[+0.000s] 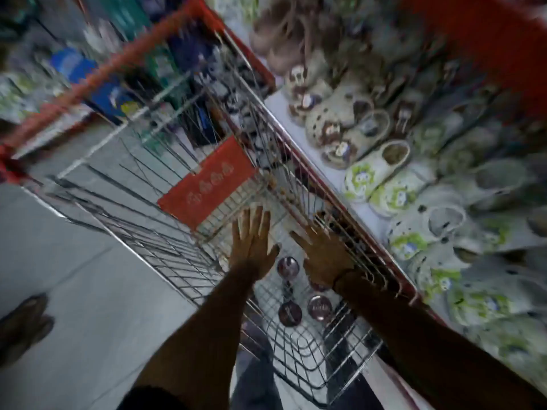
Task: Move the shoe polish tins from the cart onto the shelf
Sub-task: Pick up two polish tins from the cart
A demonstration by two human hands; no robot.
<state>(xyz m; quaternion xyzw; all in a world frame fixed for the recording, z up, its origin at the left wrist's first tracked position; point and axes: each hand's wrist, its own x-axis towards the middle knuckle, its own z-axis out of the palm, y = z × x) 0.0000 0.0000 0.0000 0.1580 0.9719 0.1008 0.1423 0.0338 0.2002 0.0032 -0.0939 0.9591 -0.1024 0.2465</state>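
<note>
Hands reach down into a wire cart [165, 199], the left hand [251, 250] at the centre of the view and the right hand [324, 255] just toward three o'clock of it, both flat with fingers spread wide and holding nothing. Between and below them, toward six o'clock, lie three clearly visible tins [287, 267] on the basket's mesh floor, round, flat and dark with a dull metallic sheen; a fourth may sit partly hidden under the right wrist, but blur makes that hard to tell. The cart's right rim runs close along the white edge of a shelf [334, 173] at three o'clock, leaving almost no gap, while grey floor [88, 291] lies open at eight o'clock. A red plastic flap [207, 182] stands against the basket's wire at eleven o'clock of the hands. The shelf is crowded with rows of pale clogs [376, 167], rubbery-looking, dotted with holes and green or brown charms; too many and too smeared to count.
</note>
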